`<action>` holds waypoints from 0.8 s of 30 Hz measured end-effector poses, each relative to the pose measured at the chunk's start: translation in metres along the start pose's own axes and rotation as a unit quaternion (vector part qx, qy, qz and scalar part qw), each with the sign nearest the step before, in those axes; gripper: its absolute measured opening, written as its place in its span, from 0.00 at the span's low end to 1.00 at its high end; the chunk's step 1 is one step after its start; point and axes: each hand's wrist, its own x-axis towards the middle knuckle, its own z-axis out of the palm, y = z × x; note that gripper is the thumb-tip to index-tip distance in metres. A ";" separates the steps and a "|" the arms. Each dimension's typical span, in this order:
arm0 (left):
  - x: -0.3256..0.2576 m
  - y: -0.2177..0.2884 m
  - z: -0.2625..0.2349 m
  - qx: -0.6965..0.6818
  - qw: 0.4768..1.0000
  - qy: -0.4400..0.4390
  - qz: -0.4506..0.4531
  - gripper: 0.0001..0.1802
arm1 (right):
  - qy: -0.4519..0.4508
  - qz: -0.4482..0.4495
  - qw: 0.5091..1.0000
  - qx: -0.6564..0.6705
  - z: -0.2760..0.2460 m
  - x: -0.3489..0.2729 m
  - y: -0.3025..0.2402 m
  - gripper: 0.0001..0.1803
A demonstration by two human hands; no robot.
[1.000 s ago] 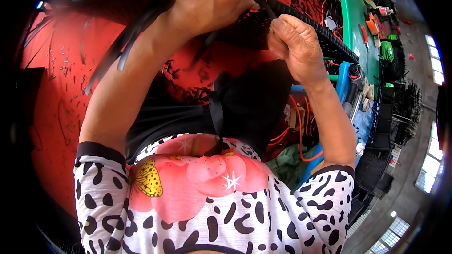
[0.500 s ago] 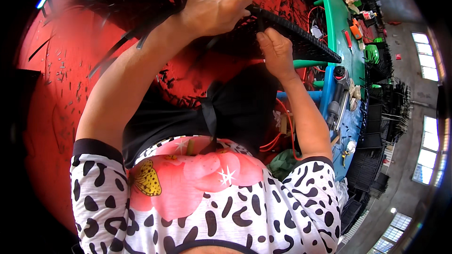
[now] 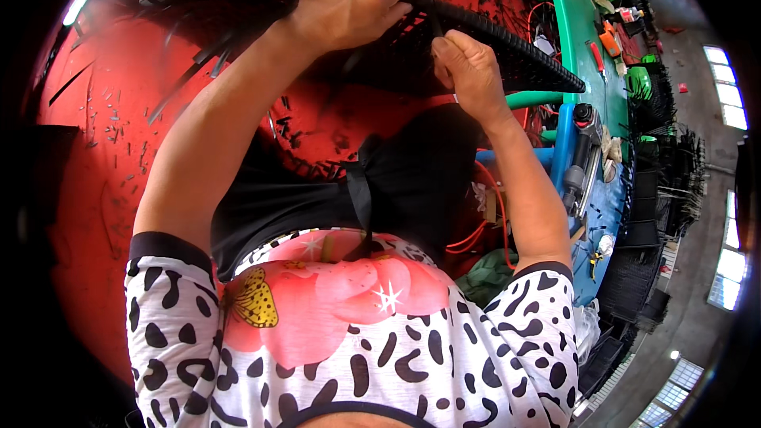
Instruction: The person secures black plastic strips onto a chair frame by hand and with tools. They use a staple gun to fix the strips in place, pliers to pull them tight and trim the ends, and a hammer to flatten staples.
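The head view shows us a hall with a grey floor [image 3: 697, 170] and bright windows [image 3: 725, 257] at the far right. Below us spreads a red surface [image 3: 103, 182], littered with black scraps [image 3: 111, 123]. To our right runs a table, with a green top [image 3: 564, 16] at its far end and a blue top [image 3: 606, 206] at its near end; beyond its outer edge stand dark stacked frames [image 3: 638, 210].

Before us slants a black woven panel [image 3: 523, 55], its right corner next to the table's inner edge, where green meets blue. Our left hand [image 3: 349, 4] is closed on the panel's upper rim. Our right hand [image 3: 473, 71] is clenched just below that rim, grasping a black strip [image 3: 437, 25] that rises to the panel.

A grey power tool [image 3: 579, 166] lies along the blue top's inner edge. Toward the green top's outer edge we see a small bottle [image 3: 630, 14], its contents too small to tell, an orange tool [image 3: 609, 40] and a red-handled tool [image 3: 596, 57].
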 end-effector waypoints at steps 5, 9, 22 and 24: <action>0.005 0.007 -0.006 -0.019 0.999 -0.010 -0.023 0.13 | -0.039 0.075 0.962 0.262 0.004 -0.001 -0.010 0.19; 0.007 0.008 -0.005 -0.017 1.000 0.008 -0.019 0.14 | -0.044 0.096 0.929 0.355 0.009 -0.002 -0.013 0.18; 0.007 0.006 0.000 0.016 1.000 -0.006 -0.021 0.13 | -0.050 0.095 0.920 0.378 0.010 0.001 -0.013 0.17; 0.006 0.004 0.003 0.017 1.000 0.004 -0.017 0.13 | -0.062 0.076 0.913 0.397 0.012 0.000 -0.011 0.19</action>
